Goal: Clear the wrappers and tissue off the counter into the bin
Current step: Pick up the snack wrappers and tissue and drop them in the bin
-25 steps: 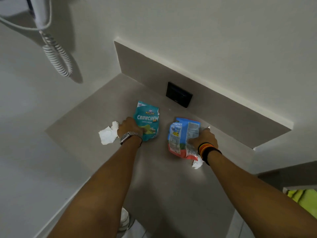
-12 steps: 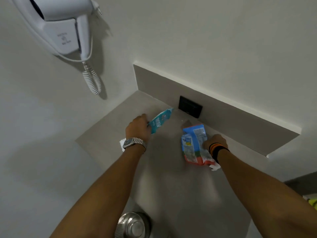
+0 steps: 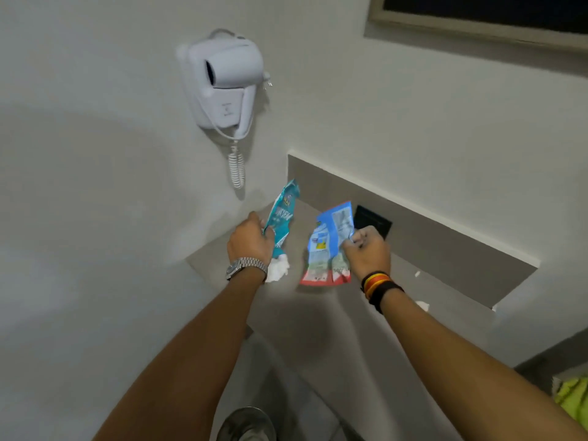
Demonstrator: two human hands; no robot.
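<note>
My left hand (image 3: pixel 251 241) grips a teal snack wrapper (image 3: pixel 283 211), lifted upright above the grey counter (image 3: pixel 318 313). A crumpled white tissue (image 3: pixel 277 268) shows just below that hand; whether the hand holds it I cannot tell. My right hand (image 3: pixel 367 249) is closed on a blue and red wrapper (image 3: pixel 329 246), which hangs above the counter. Two small white tissue scraps (image 3: pixel 422 305) lie on the counter to the right of my right wrist. A round metal bin lid (image 3: pixel 246 423) sits on the floor below the counter's front edge.
A white wall-mounted hair dryer (image 3: pixel 222 81) with a coiled cord hangs above the counter's left corner. A black socket plate (image 3: pixel 372 219) sits in the grey backsplash behind my right hand. Yellow-green fabric (image 3: pixel 572 399) shows at the lower right edge.
Both hands have lifted their wrappers off the counter. The camera view has tilted upward, bringing the hair dryer and a frame on the wall into view.
</note>
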